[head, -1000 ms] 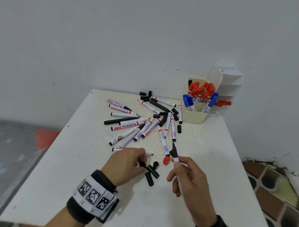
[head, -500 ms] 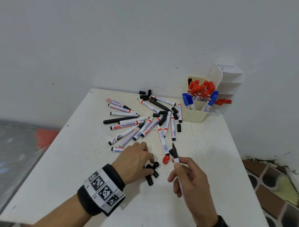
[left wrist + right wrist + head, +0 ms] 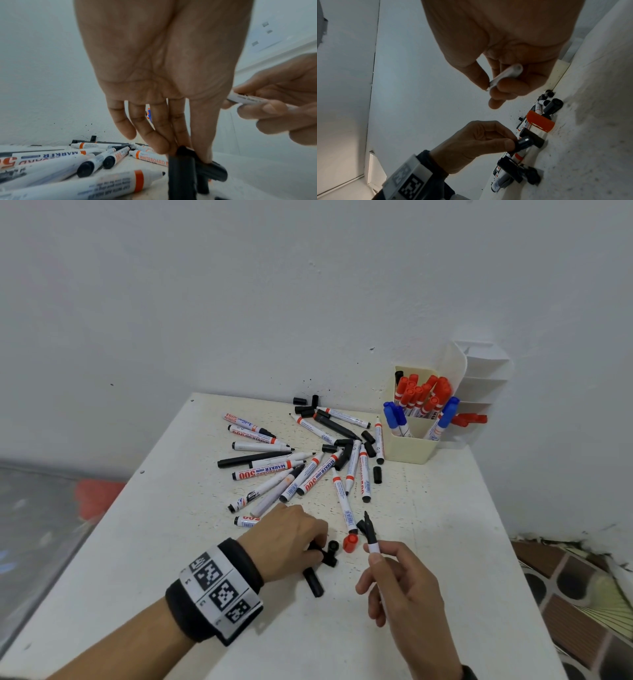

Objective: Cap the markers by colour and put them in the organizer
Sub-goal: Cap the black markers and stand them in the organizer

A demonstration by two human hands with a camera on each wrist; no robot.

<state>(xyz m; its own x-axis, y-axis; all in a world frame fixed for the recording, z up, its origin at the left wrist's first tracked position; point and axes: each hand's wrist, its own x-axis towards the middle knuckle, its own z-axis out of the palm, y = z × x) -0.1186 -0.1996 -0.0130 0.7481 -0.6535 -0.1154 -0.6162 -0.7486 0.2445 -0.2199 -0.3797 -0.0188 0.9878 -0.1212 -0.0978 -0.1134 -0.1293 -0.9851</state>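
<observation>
Your left hand (image 3: 289,537) pinches a black cap (image 3: 523,142) between thumb and fingertips, low over the surface (image 3: 445,542), with more black caps (image 3: 313,580) lying just under and beside that grip. Your right hand (image 3: 402,583), just to its right, holds an uncapped black marker (image 3: 371,537) tip-up. Beyond both grips lies the marker pile (image 3: 301,470); farther right stands the organizer (image 3: 409,448) with red and blue capped markers.

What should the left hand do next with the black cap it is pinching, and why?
Probably lift the black cap and bring it to the uncapped black marker. The left hand already pinches that cap above the table, and the right hand holds the marker tip up, bare and matching in colour.
</observation>
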